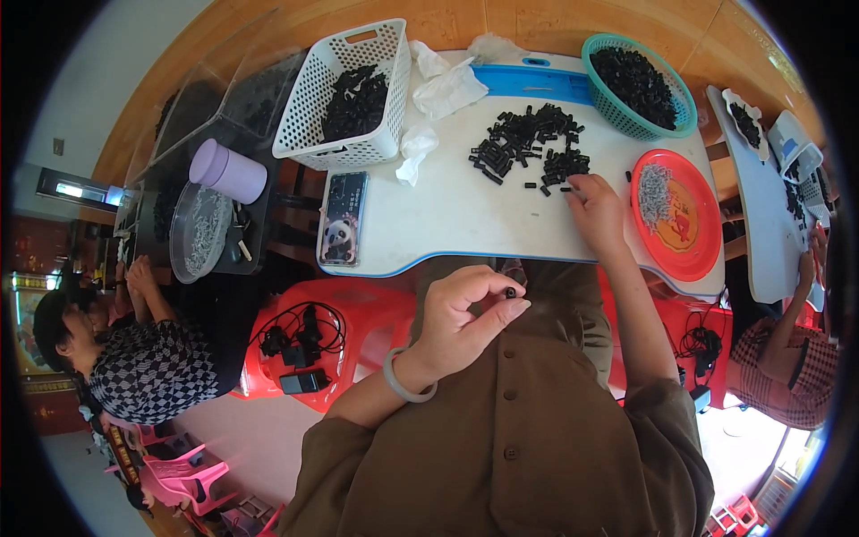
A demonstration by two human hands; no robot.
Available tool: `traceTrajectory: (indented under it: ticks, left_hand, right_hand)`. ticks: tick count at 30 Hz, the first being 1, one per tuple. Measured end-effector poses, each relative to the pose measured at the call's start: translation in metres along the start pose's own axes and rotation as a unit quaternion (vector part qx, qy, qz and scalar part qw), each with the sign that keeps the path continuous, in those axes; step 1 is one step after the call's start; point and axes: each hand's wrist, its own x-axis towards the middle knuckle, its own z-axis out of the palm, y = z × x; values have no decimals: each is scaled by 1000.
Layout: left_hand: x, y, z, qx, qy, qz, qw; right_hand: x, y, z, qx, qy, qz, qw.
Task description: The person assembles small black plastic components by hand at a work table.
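My left hand is raised in front of my body, pinching a small black cylinder between thumb and fingers, one round end facing up. On the white table, the curled fingers of my right hand close at the near right edge of a loose pile of black cylinders. One such piece shows at the right fingertips; how firmly it is gripped is hard to see. Right of that hand lies a red plate with a heap of small grey pieces, too small to name.
A white basket and a teal basket hold more black pieces. A phone lies at the table's left edge, near crumpled tissues. A purple cup stands farther left. People sit at both sides; red stools flank me.
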Motion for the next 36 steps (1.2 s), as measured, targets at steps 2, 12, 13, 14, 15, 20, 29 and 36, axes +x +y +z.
traceTrajectory:
  ticks: [2, 12, 13, 14, 15, 20, 29, 36]
  left_hand:
    - [0, -6, 0, -4, 3, -7, 1000]
    - [2, -15, 5, -12, 22, -1, 1000]
    - [1, -13, 4, -19, 12, -24, 999]
    - [2, -13, 4, -19, 14, -27, 999]
    - [5, -12, 6, -11, 21, 10, 1000]
    - [11, 9, 0, -11, -3, 26, 1000]
    - [10, 27, 1, 3, -49, 118, 992]
    - [2, 32, 2, 31, -31, 126, 991]
  right_hand:
    - [1, -4, 1, -40, -10, -27, 999]
    - [-17, -1, -2, 105, -21, -5, 994]
    - [-20, -6, -6, 243, -61, 91, 964]
    - [-22, -15, -11, 244, -64, 91, 964]
    - [-23, -29, -19, 336, -73, 117, 932]
    - [-29, -94, -54, 484, -93, 101, 864]
    - [-40, -146, -87, 575, -190, -36, 795]
    - [-46, -152, -94, 603, -196, -29, 772]
